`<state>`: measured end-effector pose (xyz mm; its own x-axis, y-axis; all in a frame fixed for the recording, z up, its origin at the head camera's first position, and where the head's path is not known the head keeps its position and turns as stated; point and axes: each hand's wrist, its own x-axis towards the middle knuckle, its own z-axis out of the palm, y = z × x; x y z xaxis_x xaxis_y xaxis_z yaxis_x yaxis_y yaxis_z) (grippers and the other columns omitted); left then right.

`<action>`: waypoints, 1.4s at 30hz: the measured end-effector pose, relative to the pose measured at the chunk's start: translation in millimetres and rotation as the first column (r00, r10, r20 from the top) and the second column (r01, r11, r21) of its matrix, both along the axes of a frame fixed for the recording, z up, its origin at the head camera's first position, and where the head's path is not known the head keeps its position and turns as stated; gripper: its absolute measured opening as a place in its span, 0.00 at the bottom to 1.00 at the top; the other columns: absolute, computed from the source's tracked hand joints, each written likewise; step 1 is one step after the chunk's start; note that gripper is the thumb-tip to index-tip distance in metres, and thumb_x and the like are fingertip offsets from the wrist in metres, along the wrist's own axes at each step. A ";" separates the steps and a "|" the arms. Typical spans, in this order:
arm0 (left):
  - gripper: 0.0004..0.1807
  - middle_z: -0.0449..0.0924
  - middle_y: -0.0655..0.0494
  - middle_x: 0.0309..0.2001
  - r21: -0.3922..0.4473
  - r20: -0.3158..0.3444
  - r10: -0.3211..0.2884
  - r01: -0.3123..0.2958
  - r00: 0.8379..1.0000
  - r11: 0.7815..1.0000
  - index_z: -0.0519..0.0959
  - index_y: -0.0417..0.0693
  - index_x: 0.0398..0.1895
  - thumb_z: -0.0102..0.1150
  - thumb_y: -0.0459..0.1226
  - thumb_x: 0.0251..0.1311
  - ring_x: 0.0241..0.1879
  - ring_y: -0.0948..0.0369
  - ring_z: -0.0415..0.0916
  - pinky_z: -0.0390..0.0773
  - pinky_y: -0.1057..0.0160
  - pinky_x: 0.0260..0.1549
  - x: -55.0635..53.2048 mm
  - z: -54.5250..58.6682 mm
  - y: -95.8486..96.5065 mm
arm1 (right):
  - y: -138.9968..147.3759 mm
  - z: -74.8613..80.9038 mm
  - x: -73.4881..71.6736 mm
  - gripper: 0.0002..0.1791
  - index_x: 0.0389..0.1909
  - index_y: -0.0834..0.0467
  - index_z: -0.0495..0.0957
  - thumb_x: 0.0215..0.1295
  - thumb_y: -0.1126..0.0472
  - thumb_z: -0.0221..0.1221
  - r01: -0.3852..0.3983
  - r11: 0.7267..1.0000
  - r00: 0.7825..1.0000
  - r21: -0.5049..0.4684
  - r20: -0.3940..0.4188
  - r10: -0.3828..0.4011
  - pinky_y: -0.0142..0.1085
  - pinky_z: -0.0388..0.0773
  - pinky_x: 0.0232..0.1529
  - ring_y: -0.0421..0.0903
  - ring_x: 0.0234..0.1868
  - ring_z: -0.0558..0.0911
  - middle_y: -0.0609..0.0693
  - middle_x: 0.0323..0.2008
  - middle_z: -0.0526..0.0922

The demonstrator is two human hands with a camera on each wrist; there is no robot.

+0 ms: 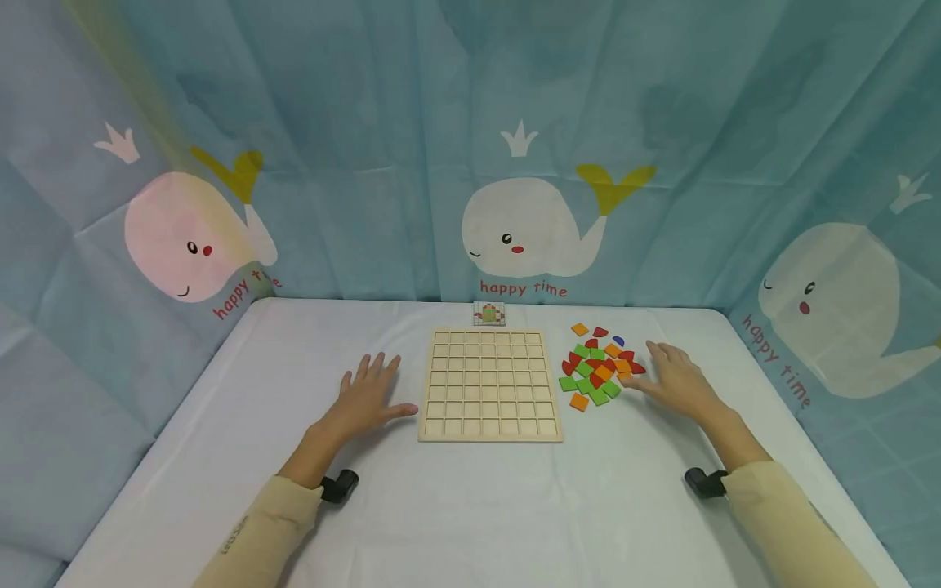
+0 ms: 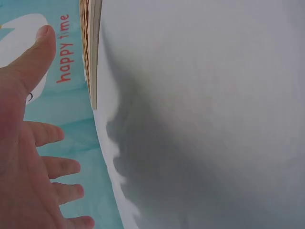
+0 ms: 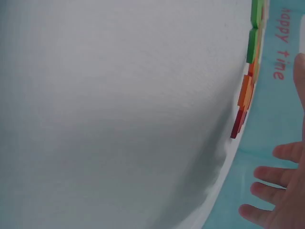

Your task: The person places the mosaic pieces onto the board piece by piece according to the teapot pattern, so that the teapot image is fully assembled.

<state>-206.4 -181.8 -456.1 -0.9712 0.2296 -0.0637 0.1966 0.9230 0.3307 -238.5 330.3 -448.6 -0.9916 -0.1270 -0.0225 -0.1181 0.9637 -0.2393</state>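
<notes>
Nothing is gripped by either hand: the left hand (image 1: 370, 398), fingers spread, is held just beside the left edge of a square pale-wood board with a recessed grid (image 1: 490, 385); the right hand (image 1: 678, 382), fingers extended, is held beside a loose pile of flat green, orange and red pieces (image 1: 584, 385). Whether the pile is touched by the right thumb can't be told. Board is set flat on the white cloth-covered table (image 1: 470, 514) between the hands, probably for two-sided reach. Pile is kept to its right, likely for right-hand access. Small printed card with a coloured pattern (image 1: 488, 314) is placed past the far edge, presumably for easy viewing.
</notes>
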 end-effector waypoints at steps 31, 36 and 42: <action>0.60 0.55 0.40 0.75 0.061 0.173 -0.122 0.113 0.977 0.992 0.53 0.39 0.76 0.71 0.60 0.46 0.75 0.42 0.50 0.51 0.35 0.70 8.7 1.6 34.2 | -15.9 -0.7 -66.6 0.38 0.68 0.72 0.60 0.69 0.48 0.55 0.039 0.998 0.991 -0.040 0.130 -0.033 0.64 0.65 0.64 0.71 0.62 0.65 0.76 0.63 0.63; 0.61 0.54 0.40 0.75 0.063 0.186 -0.141 0.131 0.973 0.989 0.53 0.39 0.76 0.71 0.60 0.45 0.76 0.42 0.48 0.50 0.36 0.71 9.0 1.6 36.9 | -18.1 -2.4 -73.1 0.34 0.67 0.70 0.63 0.70 0.51 0.54 0.081 0.995 0.987 -0.065 0.144 -0.071 0.61 0.69 0.63 0.67 0.57 0.70 0.74 0.59 0.68; 0.61 0.51 0.39 0.76 0.051 0.191 -0.146 0.139 0.971 0.989 0.52 0.36 0.75 0.73 0.57 0.45 0.76 0.42 0.46 0.49 0.36 0.71 10.2 3.5 39.2 | -23.9 -1.3 -77.9 0.26 0.62 0.71 0.69 0.71 0.56 0.54 0.125 0.988 0.983 -0.086 0.146 -0.112 0.52 0.78 0.56 0.59 0.45 0.75 0.69 0.50 0.75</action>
<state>-196.3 -142.6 -452.6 -0.8983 0.3703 -0.2365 0.2536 0.8765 0.4091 -316.4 306.4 -449.9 -0.9877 -0.0169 -0.1555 0.0368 0.9411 -0.3360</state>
